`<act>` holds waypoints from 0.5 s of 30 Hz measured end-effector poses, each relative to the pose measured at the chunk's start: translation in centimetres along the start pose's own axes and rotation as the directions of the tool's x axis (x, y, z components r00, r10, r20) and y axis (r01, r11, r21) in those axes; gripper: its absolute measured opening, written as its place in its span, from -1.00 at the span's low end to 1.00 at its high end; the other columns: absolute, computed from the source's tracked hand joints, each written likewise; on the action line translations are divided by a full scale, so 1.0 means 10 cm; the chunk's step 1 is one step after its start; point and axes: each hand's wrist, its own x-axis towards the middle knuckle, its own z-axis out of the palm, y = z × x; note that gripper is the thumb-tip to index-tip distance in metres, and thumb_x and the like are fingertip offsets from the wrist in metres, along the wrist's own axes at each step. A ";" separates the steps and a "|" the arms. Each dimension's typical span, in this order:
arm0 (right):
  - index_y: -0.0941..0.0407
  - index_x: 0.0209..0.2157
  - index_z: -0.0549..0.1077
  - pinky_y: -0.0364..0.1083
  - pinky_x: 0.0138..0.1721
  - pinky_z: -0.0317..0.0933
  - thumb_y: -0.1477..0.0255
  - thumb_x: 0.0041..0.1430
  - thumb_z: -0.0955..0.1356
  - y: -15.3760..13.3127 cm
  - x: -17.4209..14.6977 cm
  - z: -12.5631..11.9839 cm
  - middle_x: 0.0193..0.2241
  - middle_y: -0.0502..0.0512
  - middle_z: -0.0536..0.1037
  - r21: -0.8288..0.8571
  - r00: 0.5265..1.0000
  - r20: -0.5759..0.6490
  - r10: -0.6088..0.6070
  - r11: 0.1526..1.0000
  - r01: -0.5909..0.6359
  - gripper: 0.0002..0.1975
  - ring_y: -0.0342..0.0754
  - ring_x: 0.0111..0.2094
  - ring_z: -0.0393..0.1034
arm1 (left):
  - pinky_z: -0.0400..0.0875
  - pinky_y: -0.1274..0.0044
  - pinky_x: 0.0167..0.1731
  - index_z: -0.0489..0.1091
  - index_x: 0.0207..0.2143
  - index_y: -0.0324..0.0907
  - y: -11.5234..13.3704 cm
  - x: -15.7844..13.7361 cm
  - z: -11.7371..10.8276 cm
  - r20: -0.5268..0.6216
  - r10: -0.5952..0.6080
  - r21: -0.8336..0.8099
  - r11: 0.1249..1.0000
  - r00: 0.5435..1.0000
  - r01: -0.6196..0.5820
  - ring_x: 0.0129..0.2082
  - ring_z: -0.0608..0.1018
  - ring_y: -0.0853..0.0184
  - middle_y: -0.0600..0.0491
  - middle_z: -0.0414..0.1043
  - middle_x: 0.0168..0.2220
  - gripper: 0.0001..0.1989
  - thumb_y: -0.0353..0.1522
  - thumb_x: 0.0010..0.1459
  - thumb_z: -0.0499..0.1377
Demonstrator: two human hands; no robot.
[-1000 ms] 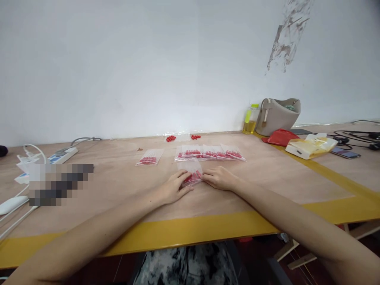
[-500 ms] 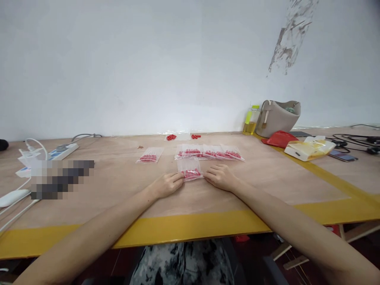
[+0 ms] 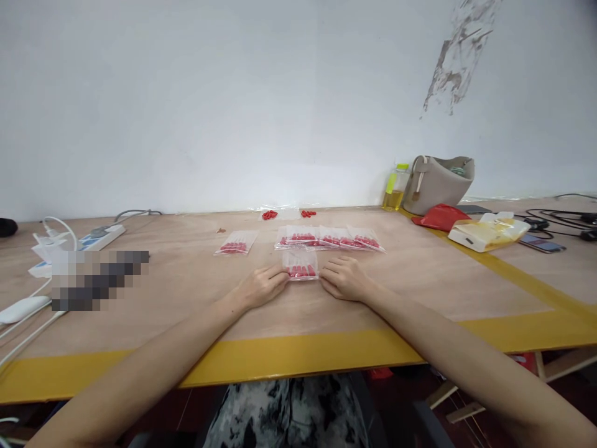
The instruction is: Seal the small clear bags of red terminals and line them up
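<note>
A small clear plastic bag (image 3: 301,258) with several red pieces in its lower part lies flat on the table before me. At its left lower edge, my left hand (image 3: 267,284) is closed on the bag. My right hand (image 3: 345,278) has its fingers curled at the opposite edge, pinching the bag there. Just behind lies an overlapping row of similar filled bags (image 3: 330,238). Another filled bag (image 3: 236,243) lies apart to the left. By the wall, two small heaps of loose red pieces (image 3: 269,215) rest on clear plastic.
On the left are a white power strip (image 3: 105,239), cables and a pixelated dark object (image 3: 100,280). Toward the right stand a bottle of yellow liquid (image 3: 395,188) and a beige bag (image 3: 438,185), near a red pouch (image 3: 441,218), a white box (image 3: 487,231) and a phone (image 3: 542,243). Yellow tape (image 3: 308,354) edges the table.
The bag between my hands now lies flatter, and its red pieces sit in a more even row. Both hands stay almost in place.
</note>
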 end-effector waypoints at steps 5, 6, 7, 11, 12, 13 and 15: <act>0.14 -0.51 0.36 -0.13 -0.48 -0.09 0.46 0.08 0.24 -0.15 0.09 0.04 -0.56 0.00 0.43 0.090 0.990 -0.005 0.142 0.986 -0.141 -0.87 -0.17 -0.50 0.23 | 0.45 0.60 -0.28 0.38 -0.27 -0.20 0.11 0.09 0.12 -0.070 -0.048 -0.129 0.991 0.996 0.038 -0.31 0.52 0.43 0.04 0.47 -0.29 -0.89 -0.42 0.15 0.09; 0.14 -0.51 0.36 -0.13 -0.49 -0.09 0.46 0.06 0.25 -0.18 0.10 0.05 -0.57 0.00 0.43 0.101 0.986 -0.005 0.166 0.981 -0.165 -0.87 -0.17 -0.51 0.23 | 0.45 0.61 -0.28 0.38 -0.30 -0.19 0.12 0.11 0.14 -0.084 -0.039 -0.138 0.990 0.996 0.028 -0.32 0.53 0.44 0.05 0.48 -0.30 -0.90 -0.42 0.14 0.09; 0.14 -0.52 0.36 -0.13 -0.49 -0.09 0.46 0.05 0.25 -0.20 0.11 0.05 -0.57 -0.01 0.43 0.108 0.983 -0.004 0.184 0.977 -0.183 -0.88 -0.17 -0.52 0.22 | 0.45 0.61 -0.29 0.39 -0.31 -0.19 0.13 0.12 0.16 -0.096 -0.034 -0.138 0.990 0.995 0.020 -0.33 0.53 0.44 0.05 0.48 -0.31 -0.91 -0.42 0.14 0.09; 0.14 -0.54 0.35 -0.13 -0.50 -0.10 0.44 0.07 0.25 -0.25 0.15 0.07 -0.58 0.00 0.43 0.114 0.980 -0.011 0.197 0.974 -0.194 -0.85 -0.17 -0.53 0.22 | 0.46 0.59 -0.34 0.39 -0.33 -0.20 0.13 0.14 0.16 -0.133 0.017 -0.070 0.997 0.991 -0.026 -0.38 0.53 0.44 0.06 0.49 -0.33 -0.92 -0.42 0.14 0.10; 0.14 -0.53 0.36 -0.13 -0.50 -0.11 0.43 0.08 0.25 -0.26 0.15 0.07 -0.58 0.00 0.43 0.110 0.982 -0.016 0.187 0.977 -0.185 -0.84 -0.17 -0.53 0.22 | 0.46 0.59 -0.34 0.39 -0.33 -0.20 0.13 0.15 0.16 -0.131 0.040 -0.045 0.998 0.991 -0.046 -0.39 0.53 0.43 0.06 0.49 -0.33 -0.92 -0.43 0.14 0.09; 0.14 -0.51 0.37 -0.13 -0.50 -0.11 0.43 0.10 0.24 -0.26 0.15 0.07 -0.57 0.00 0.44 0.104 0.985 -0.022 0.173 0.980 -0.170 -0.84 -0.17 -0.52 0.22 | 0.46 0.58 -0.34 0.39 -0.33 -0.20 0.12 0.16 0.16 -0.128 0.062 -0.024 0.998 0.990 -0.066 -0.39 0.53 0.43 0.06 0.49 -0.33 -0.92 -0.43 0.14 0.09; 0.14 -0.45 0.39 -0.12 -0.49 -0.11 0.43 0.12 0.24 -0.26 0.16 0.07 -0.53 0.01 0.46 0.091 0.991 -0.036 0.131 0.988 -0.127 -0.86 -0.16 -0.49 0.24 | 0.46 0.57 -0.33 0.38 -0.34 -0.22 0.12 0.17 0.14 -0.117 0.100 0.010 0.995 0.988 -0.100 -0.38 0.53 0.42 0.06 0.49 -0.32 -0.91 -0.45 0.14 0.08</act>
